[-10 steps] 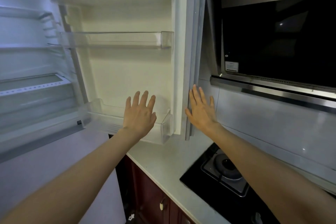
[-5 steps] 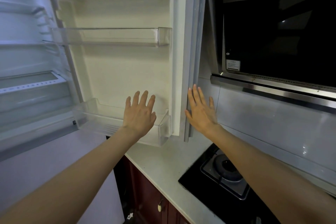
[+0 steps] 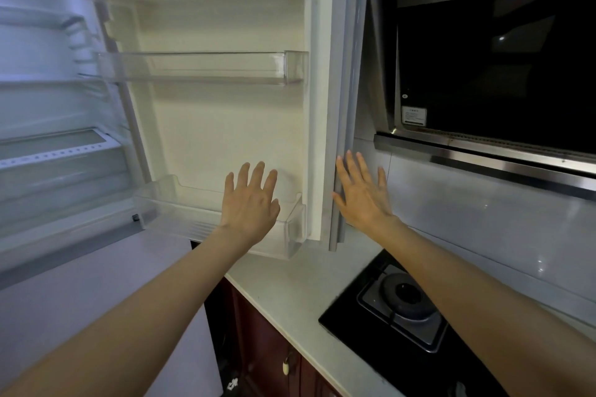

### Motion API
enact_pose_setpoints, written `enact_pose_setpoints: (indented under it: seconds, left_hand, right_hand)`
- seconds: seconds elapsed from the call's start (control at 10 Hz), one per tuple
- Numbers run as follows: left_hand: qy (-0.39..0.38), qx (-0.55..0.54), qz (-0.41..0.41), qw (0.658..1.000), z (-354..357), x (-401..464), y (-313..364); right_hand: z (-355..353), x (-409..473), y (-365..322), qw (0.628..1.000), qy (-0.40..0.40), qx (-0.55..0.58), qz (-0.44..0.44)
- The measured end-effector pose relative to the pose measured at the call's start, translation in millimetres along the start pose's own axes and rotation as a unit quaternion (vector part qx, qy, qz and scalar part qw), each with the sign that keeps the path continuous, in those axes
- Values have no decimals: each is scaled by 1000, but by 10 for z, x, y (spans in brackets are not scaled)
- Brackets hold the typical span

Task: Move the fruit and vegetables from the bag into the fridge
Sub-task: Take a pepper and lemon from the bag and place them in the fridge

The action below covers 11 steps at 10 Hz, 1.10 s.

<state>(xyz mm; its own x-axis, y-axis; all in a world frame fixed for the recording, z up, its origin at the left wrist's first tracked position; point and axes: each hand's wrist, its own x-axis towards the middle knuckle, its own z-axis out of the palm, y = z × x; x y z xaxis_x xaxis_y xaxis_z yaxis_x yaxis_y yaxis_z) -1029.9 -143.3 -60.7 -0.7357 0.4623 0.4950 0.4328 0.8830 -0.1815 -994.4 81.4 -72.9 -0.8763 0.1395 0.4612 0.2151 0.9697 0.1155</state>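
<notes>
Fridge point(image 3: 48, 100) shelves are seen lit at the left, and its door point(image 3: 232, 126) is swung fully open against the wall edge; no bag, fruit or vegetables are shown in view. The lowest door bin point(image 3: 180, 203) is seen bare. The left hand point(image 3: 250, 203) is spread flat before that bin, and the right hand point(image 3: 362, 195) is laid with straight fingers on the door's outer edge; nothing is gripped. The door is best held steady while produce is fetched.
</notes>
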Motion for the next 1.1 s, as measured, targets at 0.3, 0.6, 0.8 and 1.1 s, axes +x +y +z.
enact_pose_setpoints:
  seconds: [0.3, 0.6, 0.8, 1.1]
  left_hand:
    - [8, -27, 38, 999, 4, -18, 5]
    - [-9, -93, 89, 992, 220, -265, 330]
    - [-16, -127, 137, 982, 187, -780, 890]
    - [-32, -201, 273, 940, -395, -1702, 2706]
  right_hand:
    - [-124, -89, -49, 998, -17, 44, 37]
    - [-5, -789, 47, 994, -55, 26, 92]
    - [-123, -1797, 387, 987, -18, 58, 148]
    - [-701, -4057, 1422, 956, -7, -1, 292]
